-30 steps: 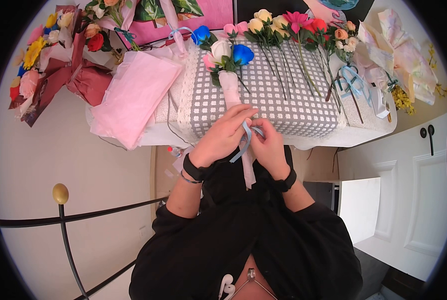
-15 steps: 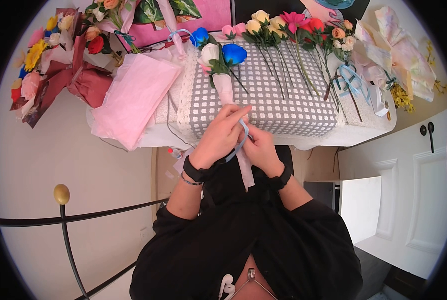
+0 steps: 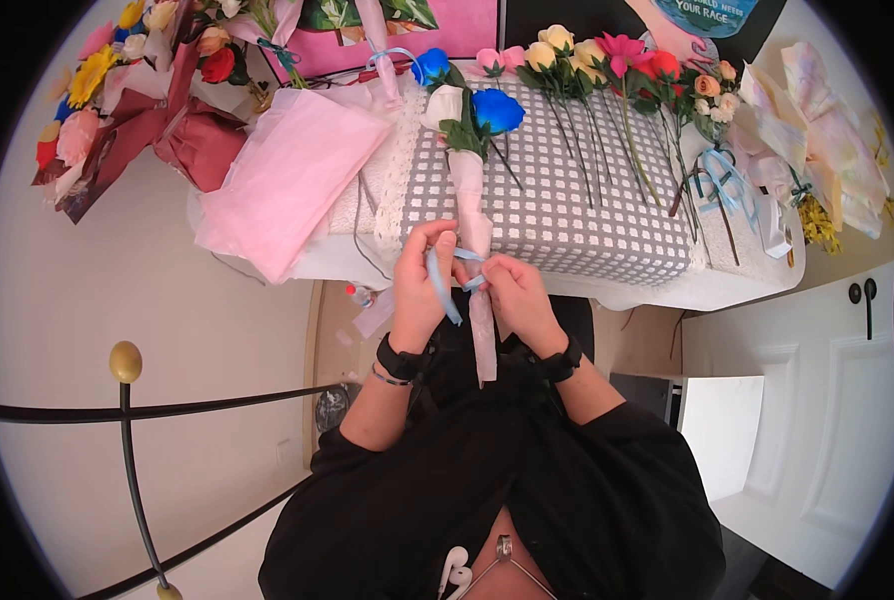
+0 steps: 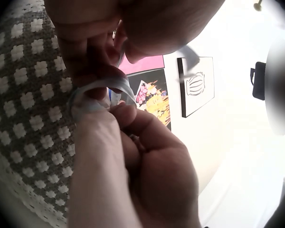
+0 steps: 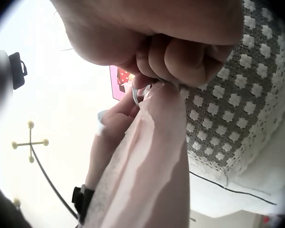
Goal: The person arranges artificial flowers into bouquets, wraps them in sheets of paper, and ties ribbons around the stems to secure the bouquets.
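A small bouquet lies at the table's front, with a blue rose (image 3: 497,111) and a white rose (image 3: 441,108) above a stem wrapped in pink paper (image 3: 474,205). Around the wrapped stem runs a light blue ribbon (image 3: 437,278). My left hand (image 3: 424,285), left of the stem, holds the ribbon, which loops over near its thumb. On the other side my right hand (image 3: 519,303) pinches the ribbon against the stem. The left wrist view shows the ribbon (image 4: 104,84) arching between both hands. Pink paper (image 5: 164,142) hangs below the right hand in the right wrist view.
Pink tissue sheets (image 3: 292,180) lie at left on the table, beside the grey-and-white cloth (image 3: 587,235). Several loose flowers (image 3: 557,60) lie along the back. Curled blue ribbon (image 3: 724,180) sits at right. Wrapped bouquets (image 3: 202,135) stand at the far left.
The left hand has turned from lying over the stem to its left side, fingers raised. The ribbon loop now shows around the stem. The head view has shifted slightly.
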Demonstrator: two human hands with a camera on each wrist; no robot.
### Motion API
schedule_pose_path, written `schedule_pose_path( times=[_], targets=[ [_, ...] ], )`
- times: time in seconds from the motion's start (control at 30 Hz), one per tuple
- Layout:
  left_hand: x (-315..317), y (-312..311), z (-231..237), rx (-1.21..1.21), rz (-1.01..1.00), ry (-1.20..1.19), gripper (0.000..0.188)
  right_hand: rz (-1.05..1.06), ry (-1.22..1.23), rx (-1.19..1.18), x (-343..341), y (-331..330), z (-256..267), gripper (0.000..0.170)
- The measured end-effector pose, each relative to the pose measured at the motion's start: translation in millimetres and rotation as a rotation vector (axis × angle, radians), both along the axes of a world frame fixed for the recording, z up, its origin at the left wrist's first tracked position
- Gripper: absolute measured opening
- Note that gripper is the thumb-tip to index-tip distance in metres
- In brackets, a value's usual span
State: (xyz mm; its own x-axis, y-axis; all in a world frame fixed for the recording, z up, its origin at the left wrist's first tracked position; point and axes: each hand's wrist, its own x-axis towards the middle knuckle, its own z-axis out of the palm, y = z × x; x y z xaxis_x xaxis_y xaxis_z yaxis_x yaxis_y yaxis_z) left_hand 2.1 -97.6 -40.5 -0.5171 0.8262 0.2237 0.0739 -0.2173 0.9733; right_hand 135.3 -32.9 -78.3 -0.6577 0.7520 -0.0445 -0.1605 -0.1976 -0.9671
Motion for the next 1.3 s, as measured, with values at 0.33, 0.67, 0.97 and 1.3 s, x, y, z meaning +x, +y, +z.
schedule_pose_path(
  times=[0.33,0.67,0.97,1.3],
  targets=[
    [-44.8,-34.2,-13.1,-0.208,0.088,-0.492,0.034,0.039,-0.033,-0.192,6.1,-1.8,19.9,0.023],
    [17.3,-52.9,37.3,-0.222,-0.074,0.575,0.046,0.087,0.030,-0.295,5.6,-3.6,22.9,0.022],
    [31.0,-28.7,15.5,-0.095,0.023,0.676,0.031,0.082,0.102,-0.295,16.6,4.3,22.8,0.021],
    [24.6,-34.7,8.0,-0.259,-0.126,0.379,0.029,0.071,0.091,-0.169,17.7,1.0,19.7,0.023]
  ],
)
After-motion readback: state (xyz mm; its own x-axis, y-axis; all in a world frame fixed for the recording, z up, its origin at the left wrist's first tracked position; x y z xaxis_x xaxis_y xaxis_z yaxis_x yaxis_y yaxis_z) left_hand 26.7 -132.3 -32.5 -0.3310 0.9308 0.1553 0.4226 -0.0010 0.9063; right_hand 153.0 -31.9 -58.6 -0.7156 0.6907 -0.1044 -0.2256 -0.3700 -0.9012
